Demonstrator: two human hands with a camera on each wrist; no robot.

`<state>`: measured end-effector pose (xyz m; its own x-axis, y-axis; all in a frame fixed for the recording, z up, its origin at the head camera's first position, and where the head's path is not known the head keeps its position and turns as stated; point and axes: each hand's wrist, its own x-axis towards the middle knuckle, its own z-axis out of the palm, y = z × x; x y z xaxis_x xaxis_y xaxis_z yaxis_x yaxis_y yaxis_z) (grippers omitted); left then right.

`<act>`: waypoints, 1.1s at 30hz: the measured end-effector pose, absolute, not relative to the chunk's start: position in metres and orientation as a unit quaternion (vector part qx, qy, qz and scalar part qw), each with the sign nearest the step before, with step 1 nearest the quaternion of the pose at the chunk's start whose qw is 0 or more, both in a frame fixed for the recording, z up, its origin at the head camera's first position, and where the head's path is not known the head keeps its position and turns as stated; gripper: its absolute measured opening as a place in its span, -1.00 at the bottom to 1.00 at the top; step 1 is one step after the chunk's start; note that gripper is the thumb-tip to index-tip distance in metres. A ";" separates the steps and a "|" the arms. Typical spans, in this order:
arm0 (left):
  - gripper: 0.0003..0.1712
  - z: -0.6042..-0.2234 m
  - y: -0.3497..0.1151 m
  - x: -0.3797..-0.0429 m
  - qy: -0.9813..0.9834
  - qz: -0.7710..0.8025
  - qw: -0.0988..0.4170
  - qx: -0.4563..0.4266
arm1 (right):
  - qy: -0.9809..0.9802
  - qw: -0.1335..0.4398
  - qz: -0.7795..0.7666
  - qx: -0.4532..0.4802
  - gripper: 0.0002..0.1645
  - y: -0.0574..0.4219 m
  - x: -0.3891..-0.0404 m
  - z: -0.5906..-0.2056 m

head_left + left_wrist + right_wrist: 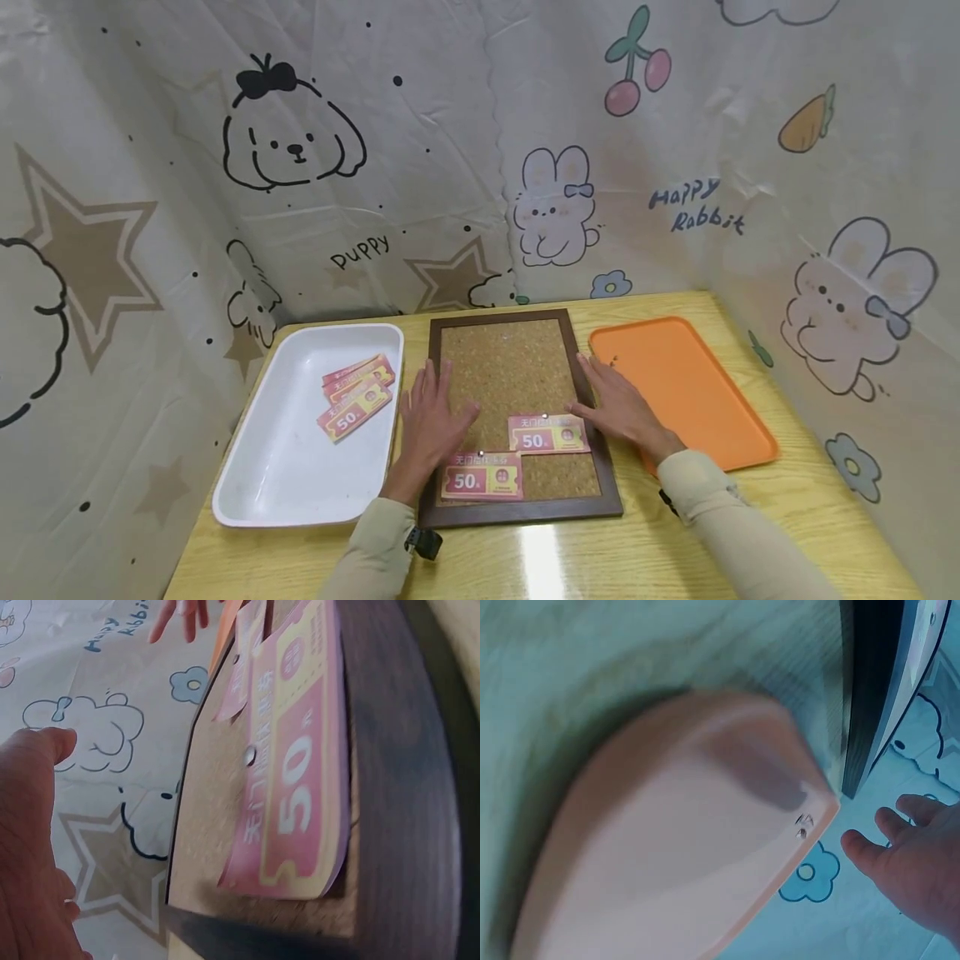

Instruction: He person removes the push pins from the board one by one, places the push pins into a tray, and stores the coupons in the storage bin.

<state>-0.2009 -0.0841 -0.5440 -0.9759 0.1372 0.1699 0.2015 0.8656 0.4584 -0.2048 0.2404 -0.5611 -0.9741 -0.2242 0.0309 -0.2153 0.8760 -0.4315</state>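
Note:
A cork board point(502, 367) in a dark brown frame lies between my two hands. Two pink and yellow paper coupons marked 50 are tacked on its lower part: one coupon point(482, 479) at the lower left, another coupon point(547, 435) higher and to the right. A round silver thumbtack point(250, 756) shows at the upper edge of the left one. My left hand point(433, 425), fingers straight and thumb spread, is over the board's left side. Over the right side of the frame is my right hand point(618, 404), its fingers also extended. Neither hand holds anything.
On the left stands a white tray point(285, 467) with several overlapping coupons point(356, 404) inside. An orange tray point(697, 400) lies right of the board, with a few small metallic tacks point(802, 825) in its corner. Printed cloth point(435, 125) hangs around the wooden table point(480, 575).

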 end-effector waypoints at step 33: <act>-0.11 -0.580 -0.035 -0.188 -0.962 -0.221 0.022 -0.160 | 0.958 0.000 -0.238 -0.162 0.03 0.214 -0.193 -0.583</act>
